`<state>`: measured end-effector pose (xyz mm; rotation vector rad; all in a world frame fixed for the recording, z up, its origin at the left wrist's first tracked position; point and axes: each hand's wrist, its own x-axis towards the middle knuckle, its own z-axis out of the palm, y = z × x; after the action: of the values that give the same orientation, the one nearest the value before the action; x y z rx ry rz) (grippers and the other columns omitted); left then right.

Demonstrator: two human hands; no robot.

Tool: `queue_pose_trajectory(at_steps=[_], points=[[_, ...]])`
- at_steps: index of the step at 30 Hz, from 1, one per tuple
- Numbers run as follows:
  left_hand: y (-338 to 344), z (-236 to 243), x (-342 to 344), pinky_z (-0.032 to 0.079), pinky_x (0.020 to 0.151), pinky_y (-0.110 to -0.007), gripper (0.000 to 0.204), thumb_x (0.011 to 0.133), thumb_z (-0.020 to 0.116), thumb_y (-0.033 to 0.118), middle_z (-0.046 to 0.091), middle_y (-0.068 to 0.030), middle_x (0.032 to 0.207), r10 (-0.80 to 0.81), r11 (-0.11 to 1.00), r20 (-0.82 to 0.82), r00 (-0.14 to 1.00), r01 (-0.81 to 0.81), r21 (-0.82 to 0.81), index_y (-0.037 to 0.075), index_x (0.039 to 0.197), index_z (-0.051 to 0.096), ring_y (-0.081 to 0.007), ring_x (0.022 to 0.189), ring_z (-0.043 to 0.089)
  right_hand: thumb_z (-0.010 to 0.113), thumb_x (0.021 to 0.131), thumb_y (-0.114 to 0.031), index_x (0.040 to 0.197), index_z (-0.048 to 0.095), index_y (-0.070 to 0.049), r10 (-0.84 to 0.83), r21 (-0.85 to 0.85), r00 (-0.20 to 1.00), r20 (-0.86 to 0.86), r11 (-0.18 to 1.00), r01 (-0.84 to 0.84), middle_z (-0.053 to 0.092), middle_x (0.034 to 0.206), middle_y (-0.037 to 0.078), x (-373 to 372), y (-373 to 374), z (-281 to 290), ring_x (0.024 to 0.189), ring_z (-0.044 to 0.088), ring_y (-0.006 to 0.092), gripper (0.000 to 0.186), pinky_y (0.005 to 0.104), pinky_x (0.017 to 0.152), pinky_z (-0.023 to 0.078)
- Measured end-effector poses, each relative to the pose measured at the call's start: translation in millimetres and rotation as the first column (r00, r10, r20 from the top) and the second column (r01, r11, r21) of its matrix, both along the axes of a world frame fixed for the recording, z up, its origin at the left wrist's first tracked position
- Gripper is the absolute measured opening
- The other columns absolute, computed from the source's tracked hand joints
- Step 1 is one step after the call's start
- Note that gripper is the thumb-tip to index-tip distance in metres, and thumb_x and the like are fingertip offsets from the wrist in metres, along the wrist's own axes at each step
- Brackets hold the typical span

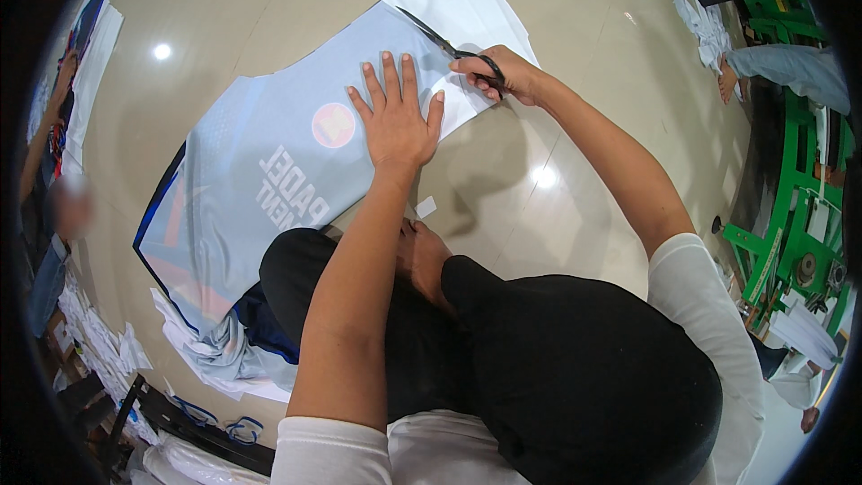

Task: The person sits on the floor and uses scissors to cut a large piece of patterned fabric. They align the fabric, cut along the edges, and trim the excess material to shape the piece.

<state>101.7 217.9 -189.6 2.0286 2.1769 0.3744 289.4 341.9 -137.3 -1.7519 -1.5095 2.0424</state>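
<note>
A light grey-blue printed fabric piece (242,144) lies spread on the floor, with a round pinkish emblem and mirrored lettering showing through. My left hand (396,121) rests flat on it, fingers spread, right of the emblem. In my right hand (505,74) is a pair of black-handled scissors (438,40). Their blades are apart and point up and left, along the border between the grey-blue cloth and its white margin (467,9). Whether the lower blade is under the cloth is hard to see.
Crumpled cloth (224,355) lies by my knee, and a small white scrap (426,207) sits on the tiled floor (548,224). Another person (49,207) works at the left with more fabric. Green machine frames (790,207) and another person's leg (790,72) are at the right.
</note>
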Motion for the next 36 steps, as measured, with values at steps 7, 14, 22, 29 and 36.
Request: queue_pose_trajectory(at_steps=[7,14,22,29,36], points=[[0.1,-0.7,-0.4,0.005,0.125,-0.068,0.076,0.106,0.038,0.056,0.023,-0.0176,0.173,-0.004,1.000,0.001,1.000,0.004,0.012,0.010,0.166,0.029,-0.0449,0.160,0.012,0.085,0.082,-0.040,0.073,0.064,-0.009,0.018,0.048,0.999,-0.031,0.999,-0.016,0.057,0.060,-0.002,1.1,0.5,-2.4,0.047,0.048,0.0055,0.039,0.0226,0.045,0.033],[-0.5,-2.0,-1.1,0.005,0.125,-0.069,0.076,0.107,0.038,0.056,0.022,-0.0175,0.173,-0.003,1.000,-0.001,1.000,0.003,0.014,0.010,0.166,0.029,-0.0452,0.160,0.012,0.084,0.083,-0.047,0.074,0.062,-0.009,0.016,0.011,1.000,-0.008,1.000,-0.016,0.053,0.060,-0.004,-6.0,4.7,3.3,0.047,0.048,0.0061,0.045,0.0233,0.045,0.035],[0.1,-1.3,0.1,0.005,0.125,-0.069,0.077,0.106,0.039,0.057,0.023,-0.0181,0.173,-0.009,1.000,0.017,1.000,0.008,0.014,0.010,0.166,0.029,-0.0460,0.160,0.012,0.081,0.085,-0.051,0.072,0.061,-0.009,0.018,0.031,1.000,-0.021,0.999,-0.017,0.051,0.059,-0.004,-16.8,17.7,-2.2,0.047,0.047,0.0066,0.047,0.0230,0.045,0.036],[-0.6,-1.3,-1.2,0.005,0.124,-0.070,0.077,0.106,0.040,0.056,0.023,-0.0185,0.173,-0.009,1.000,0.028,1.000,0.009,0.024,0.010,0.166,0.030,-0.0467,0.159,0.012,0.084,0.084,-0.045,0.076,0.063,-0.006,0.040,0.063,0.998,-0.045,0.997,-0.037,0.054,0.059,-0.002,-18.5,19.8,-3.1,0.046,0.047,0.0060,0.045,0.0225,0.042,0.037],[0.0,-2.3,-0.7,0.005,0.124,-0.070,0.078,0.105,0.041,0.057,0.023,-0.0184,0.173,-0.003,1.000,0.027,1.000,0.003,0.016,0.010,0.166,0.029,-0.0466,0.159,0.012,0.083,0.083,-0.049,0.074,0.063,-0.008,0.035,0.038,0.999,-0.035,0.999,-0.034,0.052,0.059,-0.002,-21.0,27.2,-4.6,0.047,0.047,0.0064,0.047,0.0228,0.045,0.037]])
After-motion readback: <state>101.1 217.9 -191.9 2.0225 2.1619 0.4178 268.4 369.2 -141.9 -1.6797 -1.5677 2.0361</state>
